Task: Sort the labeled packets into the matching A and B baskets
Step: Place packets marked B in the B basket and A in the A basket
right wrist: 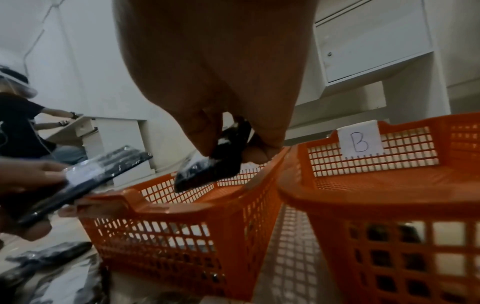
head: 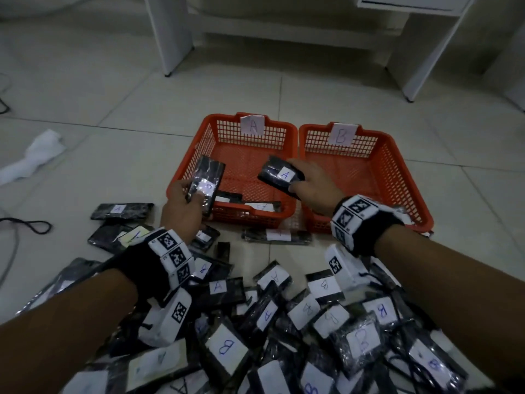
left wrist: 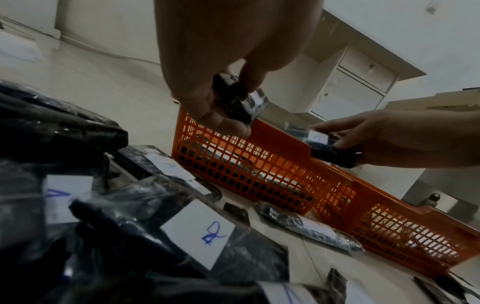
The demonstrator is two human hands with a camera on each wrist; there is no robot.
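Left hand: I see my left hand (head: 184, 203) curled round a black packet (head: 206, 185), thumb on its white label; the glare on that label keeps me from reading the letter. It sits at the near-left corner of the A basket (head: 199, 143), the packet tilted up over the rim.

Right hand: my right hand (head: 314, 184) pinches another black packet marked A (head: 279, 175), held above the A basket's floor, close to its right wall.

A basket: orange mesh, paper tag "A" (head: 252, 125) on its far wall. I can make out a few packets lying along its near wall.

B basket: the B basket (head: 397, 166) stands touching the A basket's right side, tag "B" (head: 341, 134) on its far wall. In the right wrist view dark shapes show through its near mesh; I cannot tell what they are.

Packet pile: a heap of loose packets (head: 284, 322) lies on the floor on the near side of the A basket, under my forearms, with A and B labels mixed.

Floor: pale tiles (head: 113, 95); a crumpled white cloth (head: 37, 155) lies well to the left of the A basket.

Beyond: white furniture legs (head: 170, 32) stand on the far side of the A basket.
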